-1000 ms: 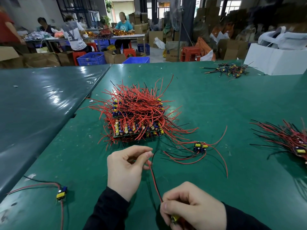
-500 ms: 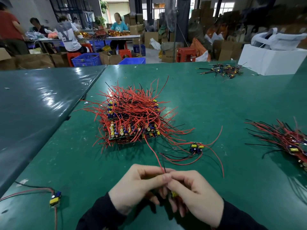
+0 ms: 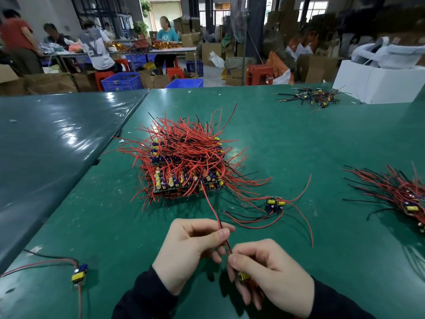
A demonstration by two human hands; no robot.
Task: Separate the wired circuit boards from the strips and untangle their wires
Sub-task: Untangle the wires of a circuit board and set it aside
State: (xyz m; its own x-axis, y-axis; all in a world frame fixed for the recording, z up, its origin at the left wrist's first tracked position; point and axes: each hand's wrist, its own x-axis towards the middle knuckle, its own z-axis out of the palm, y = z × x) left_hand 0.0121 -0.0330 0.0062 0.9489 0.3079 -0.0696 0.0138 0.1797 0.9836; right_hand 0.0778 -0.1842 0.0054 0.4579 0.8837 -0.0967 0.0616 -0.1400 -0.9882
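A heap of board strips (image 3: 184, 166) bristling with red and black wires sits mid-table. My right hand (image 3: 271, 272) grips a small circuit board with a yellow part (image 3: 244, 276) low in front of me. Its red and black wire pair (image 3: 213, 210) runs up toward the heap. My left hand (image 3: 190, 249) pinches that pair between thumb and fingers, just above my right hand. One separated board (image 3: 274, 203) lies right of the heap, another (image 3: 79, 273) at the near left.
The green table (image 3: 299, 139) carries a second wired bundle (image 3: 404, 194) at the right edge and a small dark pile (image 3: 310, 96) far back. A white box (image 3: 377, 81) stands at the far right. A seam and darker table (image 3: 57, 143) lie left. People work at tables behind.
My hands, touching half a second ago, have drawn slightly apart. The left hand slid up the wire pair, which now runs straighter toward the heap.
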